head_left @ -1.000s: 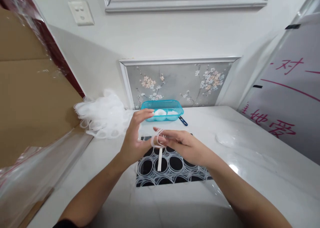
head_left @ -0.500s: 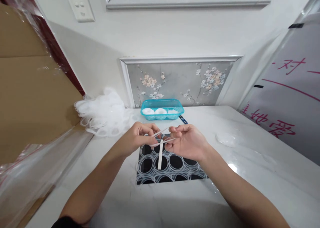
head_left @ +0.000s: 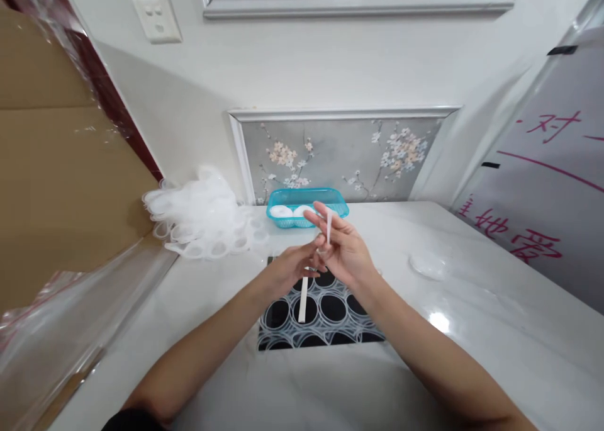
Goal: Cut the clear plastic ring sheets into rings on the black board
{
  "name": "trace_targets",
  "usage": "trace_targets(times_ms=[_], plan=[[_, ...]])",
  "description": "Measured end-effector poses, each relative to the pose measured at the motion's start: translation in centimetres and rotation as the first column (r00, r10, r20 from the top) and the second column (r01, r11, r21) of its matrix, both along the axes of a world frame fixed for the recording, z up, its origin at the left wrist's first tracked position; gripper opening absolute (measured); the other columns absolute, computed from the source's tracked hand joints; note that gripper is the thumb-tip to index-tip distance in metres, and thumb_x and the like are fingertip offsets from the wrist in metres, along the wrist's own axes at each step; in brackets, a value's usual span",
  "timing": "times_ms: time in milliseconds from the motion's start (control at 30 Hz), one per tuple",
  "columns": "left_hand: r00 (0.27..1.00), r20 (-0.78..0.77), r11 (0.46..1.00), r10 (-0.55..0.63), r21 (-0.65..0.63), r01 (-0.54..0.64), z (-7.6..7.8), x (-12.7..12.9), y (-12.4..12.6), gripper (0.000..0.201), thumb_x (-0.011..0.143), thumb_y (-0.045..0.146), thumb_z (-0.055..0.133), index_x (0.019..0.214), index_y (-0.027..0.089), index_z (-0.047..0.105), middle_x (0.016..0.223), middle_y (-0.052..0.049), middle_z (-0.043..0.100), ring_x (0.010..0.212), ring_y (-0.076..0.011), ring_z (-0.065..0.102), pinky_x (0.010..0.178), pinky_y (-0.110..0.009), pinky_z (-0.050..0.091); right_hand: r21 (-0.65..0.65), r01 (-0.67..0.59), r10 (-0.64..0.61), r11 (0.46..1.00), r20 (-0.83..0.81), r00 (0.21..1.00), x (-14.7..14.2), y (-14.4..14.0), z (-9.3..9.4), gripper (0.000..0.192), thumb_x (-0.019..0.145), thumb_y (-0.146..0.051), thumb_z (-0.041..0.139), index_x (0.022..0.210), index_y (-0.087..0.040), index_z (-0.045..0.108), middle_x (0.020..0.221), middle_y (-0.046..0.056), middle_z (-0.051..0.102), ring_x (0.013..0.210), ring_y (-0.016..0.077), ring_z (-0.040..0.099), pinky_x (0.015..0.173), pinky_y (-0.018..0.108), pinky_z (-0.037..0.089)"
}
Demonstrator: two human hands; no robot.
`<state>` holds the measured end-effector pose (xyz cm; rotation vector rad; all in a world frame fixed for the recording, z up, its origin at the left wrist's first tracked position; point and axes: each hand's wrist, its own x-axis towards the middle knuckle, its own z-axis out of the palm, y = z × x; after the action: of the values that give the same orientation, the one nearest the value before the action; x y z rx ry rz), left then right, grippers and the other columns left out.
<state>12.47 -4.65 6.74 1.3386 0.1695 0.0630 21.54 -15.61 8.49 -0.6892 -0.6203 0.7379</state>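
A thin white loop (head_left: 329,226) lies across the fingers of my right hand (head_left: 346,250), seen almost edge-on. My right index and middle fingers point up and left, while its thumb side is partly hidden. My left hand (head_left: 298,266) meets it from the left, its fingertips pinched at the loop's lower end; exactly how they grip is hard to see. Below both hands is a black mat (head_left: 333,308) printed with pale rings. On that mat rests a narrow white stick (head_left: 303,302), its far end covered by my left hand.
Behind the hands, a blue plastic basket (head_left: 307,195) against the wall holds white round pieces (head_left: 282,211). A pile of white translucent rings (head_left: 201,214) is at the left, beside a cardboard box (head_left: 66,185). Clear plastic (head_left: 428,264) lies on the right of the white table (head_left: 453,368).
My hands have come together, and the loop that was stretched between them is now narrow and upright at my right fingers. My right hand has risen and turned.
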Motion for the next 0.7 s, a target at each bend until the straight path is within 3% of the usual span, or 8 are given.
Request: trace_targets(times_ms=[67,100,133,200,300,433,700], plan=[[0.999,-0.046,1.000,-0.015,-0.011,0.015,-0.9,0.4,0.5,0.048,0.074,0.060,0.065,0.071,0.013,0.059,0.077,-0.003,0.056,0.078,-0.0157,0.057,0.070,-0.027,0.043,-0.083,0.199,-0.170,0.977,0.269,0.948,3.3,1.7,-0.5,0.047,0.076,-0.035,0.067,0.121,-0.023,0.059,0.108,0.005,0.068,0.051,0.0056,0.058,0.040,0.017,0.042],[0.998,-0.064,1.000,-0.005,-0.013,0.004,-1.1,0.3,1.0,0.049,0.074,0.060,0.066,0.071,0.012,0.058,0.079,-0.004,0.057,0.079,-0.0160,0.057,0.071,-0.026,0.043,-0.139,0.310,-0.227,0.941,0.420,0.878,5.4,2.5,-0.6,0.049,0.076,-0.039,0.066,0.121,-0.020,0.060,0.108,0.006,0.068,0.051,0.0064,0.058,0.041,0.017,0.044],[0.997,-0.081,1.000,0.014,-0.010,-0.015,-1.2,0.2,1.6,0.048,0.074,0.060,0.066,0.071,0.012,0.059,0.081,-0.005,0.058,0.081,-0.0162,0.058,0.071,-0.026,0.043,-0.232,0.405,-0.213,0.884,0.573,0.792,7.8,3.4,-0.6,0.048,0.079,-0.039,0.064,0.120,-0.016,0.061,0.109,0.008,0.067,0.057,0.0083,0.062,0.047,0.018,0.049],[0.993,-0.108,0.998,0.057,0.019,-0.055,-1.3,-0.5,3.0,0.044,0.074,0.056,0.069,0.074,0.013,0.060,0.084,-0.005,0.059,0.082,-0.0161,0.058,0.072,-0.025,0.043,-0.429,0.605,-0.035,0.671,0.796,0.604,12.5,4.9,-0.6,0.044,0.088,-0.035,0.051,0.127,-0.015,0.056,0.107,0.006,0.068,0.072,0.0105,0.067,0.062,0.017,0.053],[0.985,-0.138,0.992,0.101,0.092,-0.089,-1.5,-2.1,4.7,0.039,0.073,0.050,0.072,0.075,0.013,0.062,0.081,-0.005,0.059,0.080,-0.0153,0.056,0.071,-0.024,0.042,-0.540,0.658,0.132,0.525,0.816,0.563,17.7,6.9,-1.2,0.030,0.087,-0.025,0.052,0.109,-0.011,0.067,0.101,0.009,0.070,0.072,0.0133,0.068,0.067,0.017,0.052],[0.970,-0.197,0.982,0.140,0.157,-0.110,-2.5,-4.4,6.1,0.039,0.073,0.051,0.071,0.075,0.012,0.062,0.078,-0.004,0.060,0.078,-0.0148,0.055,0.071,-0.025,0.040,-0.615,0.677,0.346,0.404,0.788,0.510,20.2,8.6,-2.9,0.017,0.082,-0.022,0.060,0.079,-0.009,0.071,0.088,0.009,0.072,0.062,0.0127,0.067,0.067,0.018,0.050],[0.947,-0.252,0.974,0.199,0.160,-0.162,-4.3,-6.5,7.9,0.039,0.073,0.052,0.070,0.076,0.014,0.062,0.079,-0.004,0.060,0.077,-0.0147,0.055,0.069,-0.025,0.038,-0.584,0.784,0.528,0.212,0.743,0.411,20.8,9.8,-4.3,0.031,0.092,-0.037,0.052,0.085,-0.010,0.066,0.083,0.008,0.070,0.078,0.0148,0.066,0.079,0.031,0.051]])
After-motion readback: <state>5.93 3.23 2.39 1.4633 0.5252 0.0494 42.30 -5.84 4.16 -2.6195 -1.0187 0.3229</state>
